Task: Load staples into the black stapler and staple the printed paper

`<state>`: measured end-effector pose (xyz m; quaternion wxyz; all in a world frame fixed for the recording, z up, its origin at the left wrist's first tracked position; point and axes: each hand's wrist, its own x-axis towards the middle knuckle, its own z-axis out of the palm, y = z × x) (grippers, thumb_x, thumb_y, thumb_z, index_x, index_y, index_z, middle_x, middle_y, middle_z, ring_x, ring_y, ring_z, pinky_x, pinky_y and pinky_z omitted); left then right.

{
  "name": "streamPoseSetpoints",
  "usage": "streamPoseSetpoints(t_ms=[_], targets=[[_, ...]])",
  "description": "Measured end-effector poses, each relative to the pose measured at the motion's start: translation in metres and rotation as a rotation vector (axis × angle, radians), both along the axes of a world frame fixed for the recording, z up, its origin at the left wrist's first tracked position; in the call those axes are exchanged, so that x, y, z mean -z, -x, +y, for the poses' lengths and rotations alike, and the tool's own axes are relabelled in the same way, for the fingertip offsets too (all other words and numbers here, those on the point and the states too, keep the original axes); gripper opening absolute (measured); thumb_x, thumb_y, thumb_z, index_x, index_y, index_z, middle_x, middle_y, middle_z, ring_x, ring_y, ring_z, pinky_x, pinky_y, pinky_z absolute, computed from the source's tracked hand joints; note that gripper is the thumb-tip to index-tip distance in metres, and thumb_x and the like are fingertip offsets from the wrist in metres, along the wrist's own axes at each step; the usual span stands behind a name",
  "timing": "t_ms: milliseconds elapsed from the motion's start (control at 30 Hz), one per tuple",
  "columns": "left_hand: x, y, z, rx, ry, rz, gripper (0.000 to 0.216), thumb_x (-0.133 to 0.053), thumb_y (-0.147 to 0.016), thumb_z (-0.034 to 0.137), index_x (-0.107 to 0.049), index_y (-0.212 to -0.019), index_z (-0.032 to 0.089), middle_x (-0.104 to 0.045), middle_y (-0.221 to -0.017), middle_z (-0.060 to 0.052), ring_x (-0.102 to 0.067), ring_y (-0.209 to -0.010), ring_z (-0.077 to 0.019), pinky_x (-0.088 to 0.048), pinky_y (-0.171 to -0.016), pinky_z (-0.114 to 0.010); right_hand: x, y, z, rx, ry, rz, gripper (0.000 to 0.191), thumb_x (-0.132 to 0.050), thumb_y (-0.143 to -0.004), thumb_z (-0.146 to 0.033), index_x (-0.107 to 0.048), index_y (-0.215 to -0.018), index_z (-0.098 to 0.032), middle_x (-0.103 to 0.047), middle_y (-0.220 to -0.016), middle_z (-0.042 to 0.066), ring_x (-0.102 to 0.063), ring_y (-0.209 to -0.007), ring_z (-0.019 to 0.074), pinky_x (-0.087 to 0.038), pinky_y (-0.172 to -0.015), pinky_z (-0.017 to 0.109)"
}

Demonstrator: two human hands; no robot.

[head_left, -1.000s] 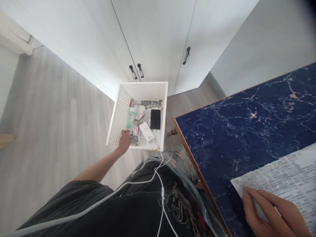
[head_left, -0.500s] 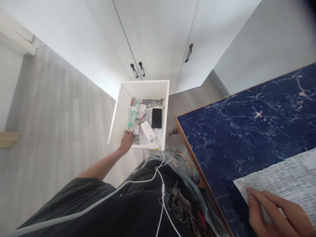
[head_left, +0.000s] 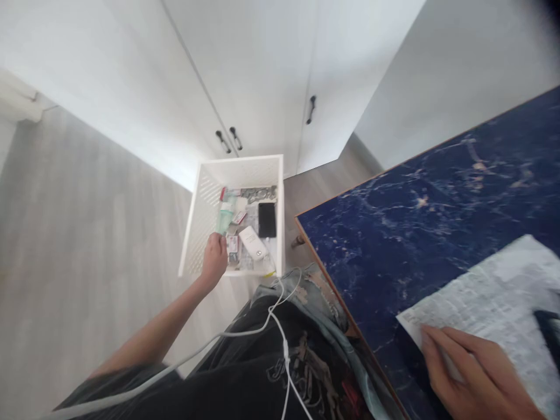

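Note:
My left hand point(head_left: 215, 258) reaches over the left front of a white perforated basket point(head_left: 281, 216). Its fingers are closed beside a green-rimmed clear cup point(head_left: 224, 217) and small red-and-white boxes point(head_left: 233, 244); blur hides what they grip, if anything. Also in the basket lie a white power bank point(head_left: 252, 242) and a black phone point(head_left: 266, 220). On the blue marbled table point(head_left: 371, 251), my right hand point(head_left: 472, 364) pinches the near left corner of a printed paper sheet point(head_left: 481, 291).
White cables point(head_left: 245, 333) run across my lap towards the basket. Behind it stands a white cupboard point(head_left: 258, 70) with black handles point(head_left: 311, 109). A dark object point(head_left: 549, 329) lies on the paper at the right edge. Grey wood floor point(head_left: 109, 216) spreads left.
The view has shifted, showing more of the paper and the dark object on it. My left hand has moved slightly back along the basket's left side, nearer the cup. My right hand keeps its pinch.

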<state>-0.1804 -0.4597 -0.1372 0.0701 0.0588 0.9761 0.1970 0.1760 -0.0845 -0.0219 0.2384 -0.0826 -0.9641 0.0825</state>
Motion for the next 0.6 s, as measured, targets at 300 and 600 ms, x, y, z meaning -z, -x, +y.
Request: streamPoseSetpoints(t_ms=[300,600], targets=[[-0.125,-0.002,0.145,0.555,-0.691,-0.391,0.038,-0.048,-0.107,0.059,-0.053,-0.092,0.024,-0.052,-0.076,0.002,-0.056,-0.071,-0.0183,-0.047,-0.061,-0.027,-0.011,0.015,-0.01,0.071,0.18,0.215,0.038,-0.069,-0.092,0.005,-0.067,-0.121,-0.018,-0.069,-0.093,0.008,-0.062,-0.08,0.0206,-0.057,-0.072,0.038],[-0.208,-0.103,0.317,1.612,-0.269,-0.615,0.037,-0.041,-0.114,0.049,-0.055,-0.092,0.023,-0.054,-0.079,0.003,-0.051,-0.072,-0.014,-0.039,-0.068,-0.028,-0.06,0.0,0.007,0.107,0.391,0.309,0.044,-0.075,-0.102,-0.029,-0.063,-0.144,-0.024,-0.067,-0.128,0.013,-0.07,-0.114,0.0245,-0.065,-0.096,0.042]])
